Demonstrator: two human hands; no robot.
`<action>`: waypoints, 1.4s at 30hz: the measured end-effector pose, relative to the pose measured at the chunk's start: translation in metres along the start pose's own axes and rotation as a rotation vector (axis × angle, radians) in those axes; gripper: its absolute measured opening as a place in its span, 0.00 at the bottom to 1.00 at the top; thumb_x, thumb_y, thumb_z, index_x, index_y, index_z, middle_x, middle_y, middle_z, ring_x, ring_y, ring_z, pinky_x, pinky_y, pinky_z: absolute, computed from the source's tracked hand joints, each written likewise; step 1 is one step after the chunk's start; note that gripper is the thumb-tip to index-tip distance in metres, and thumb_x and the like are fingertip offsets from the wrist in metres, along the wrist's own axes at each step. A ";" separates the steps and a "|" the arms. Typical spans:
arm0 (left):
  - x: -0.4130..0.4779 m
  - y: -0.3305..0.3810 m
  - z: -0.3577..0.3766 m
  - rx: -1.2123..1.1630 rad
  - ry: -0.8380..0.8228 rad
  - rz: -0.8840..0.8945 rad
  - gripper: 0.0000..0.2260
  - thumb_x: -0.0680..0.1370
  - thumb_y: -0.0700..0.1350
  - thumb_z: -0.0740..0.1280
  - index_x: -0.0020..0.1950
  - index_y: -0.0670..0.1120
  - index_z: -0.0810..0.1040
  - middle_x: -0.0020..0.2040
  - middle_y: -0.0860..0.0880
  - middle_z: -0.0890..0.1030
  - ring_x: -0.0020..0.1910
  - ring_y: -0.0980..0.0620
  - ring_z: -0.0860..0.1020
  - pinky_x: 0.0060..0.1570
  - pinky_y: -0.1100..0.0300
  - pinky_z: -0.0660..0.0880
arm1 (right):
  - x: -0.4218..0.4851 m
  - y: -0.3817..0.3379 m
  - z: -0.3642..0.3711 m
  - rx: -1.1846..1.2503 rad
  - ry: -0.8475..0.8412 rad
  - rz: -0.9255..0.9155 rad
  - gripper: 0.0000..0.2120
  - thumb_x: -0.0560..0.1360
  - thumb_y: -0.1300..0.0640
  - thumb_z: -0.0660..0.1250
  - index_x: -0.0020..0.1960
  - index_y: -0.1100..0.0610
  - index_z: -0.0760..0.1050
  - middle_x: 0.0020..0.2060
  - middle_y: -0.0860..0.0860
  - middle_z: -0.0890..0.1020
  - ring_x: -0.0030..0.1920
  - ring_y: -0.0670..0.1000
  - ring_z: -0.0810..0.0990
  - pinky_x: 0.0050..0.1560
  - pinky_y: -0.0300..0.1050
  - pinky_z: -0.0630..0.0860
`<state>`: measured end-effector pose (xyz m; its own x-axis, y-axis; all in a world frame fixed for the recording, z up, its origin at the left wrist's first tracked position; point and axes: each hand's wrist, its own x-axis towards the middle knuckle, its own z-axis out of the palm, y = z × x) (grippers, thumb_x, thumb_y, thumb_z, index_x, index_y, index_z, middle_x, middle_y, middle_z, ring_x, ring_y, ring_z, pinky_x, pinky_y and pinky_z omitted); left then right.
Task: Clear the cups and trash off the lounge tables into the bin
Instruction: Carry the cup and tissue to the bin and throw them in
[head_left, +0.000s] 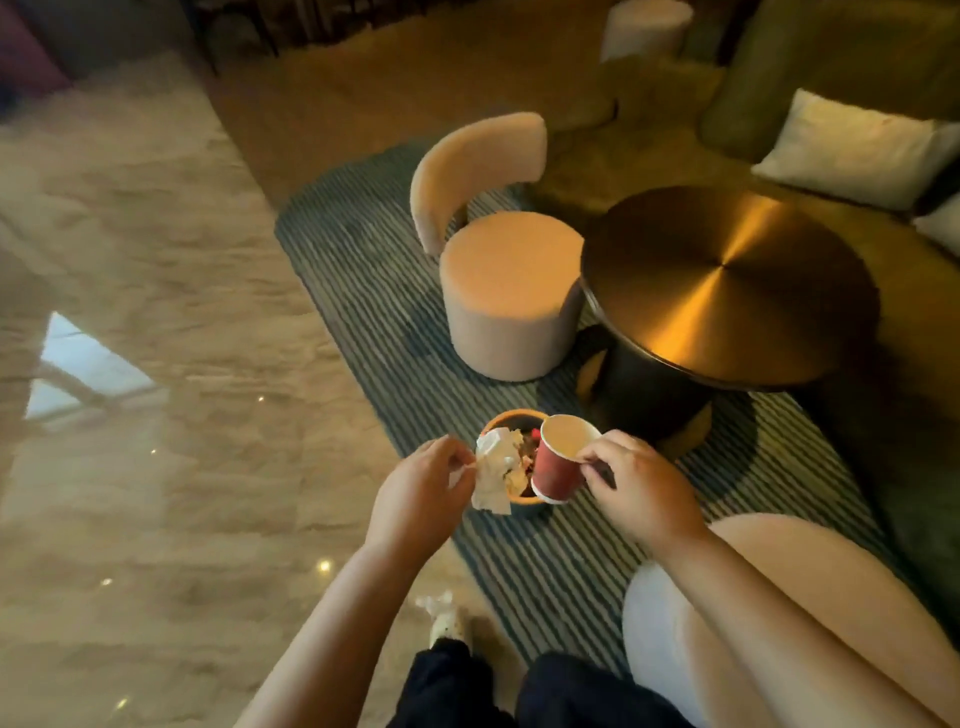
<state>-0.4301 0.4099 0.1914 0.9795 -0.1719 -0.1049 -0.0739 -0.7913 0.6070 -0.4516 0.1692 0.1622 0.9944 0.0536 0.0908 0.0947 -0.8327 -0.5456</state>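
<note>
Now | left hand (415, 493) pinches crumpled napkin (493, 475) just right of its fingertips | bin (511, 414) below, between both hands, trash inside | right hand (639, 488) grips tilted red cup (558, 470) at its left, over the bin | worktop (727, 291) beyond it

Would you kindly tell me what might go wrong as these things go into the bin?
1. The bin already looks nearly full, so the napkin in the left hand or the cup in the right hand may roll off onto the rug.
2. The cup is tilted; I cannot tell whether drink remains, and any would spill.
</note>
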 end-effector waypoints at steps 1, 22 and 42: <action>0.016 -0.007 -0.002 0.003 -0.044 0.018 0.05 0.77 0.50 0.64 0.51 0.52 0.76 0.46 0.56 0.78 0.44 0.59 0.76 0.44 0.58 0.76 | 0.007 -0.001 0.008 0.003 0.005 0.039 0.03 0.73 0.58 0.68 0.47 0.54 0.78 0.45 0.47 0.79 0.46 0.48 0.77 0.42 0.47 0.77; 0.238 -0.198 0.221 0.026 -0.263 -0.184 0.06 0.77 0.49 0.62 0.53 0.52 0.75 0.50 0.54 0.77 0.45 0.56 0.75 0.41 0.59 0.75 | 0.156 0.148 0.254 0.035 -0.231 0.341 0.13 0.77 0.60 0.64 0.60 0.58 0.76 0.59 0.51 0.75 0.59 0.50 0.75 0.55 0.39 0.71; 0.324 -0.377 0.475 0.157 0.095 0.216 0.14 0.75 0.53 0.64 0.60 0.53 0.75 0.56 0.53 0.73 0.57 0.55 0.67 0.56 0.60 0.66 | 0.179 0.344 0.516 -0.039 -0.045 0.218 0.13 0.77 0.57 0.64 0.60 0.51 0.75 0.58 0.45 0.74 0.51 0.45 0.77 0.53 0.42 0.75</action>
<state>-0.1737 0.3738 -0.4456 0.9505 -0.2966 0.0931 -0.3040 -0.8245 0.4773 -0.2167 0.1763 -0.4393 0.9923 -0.1063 -0.0635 -0.1238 -0.8479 -0.5156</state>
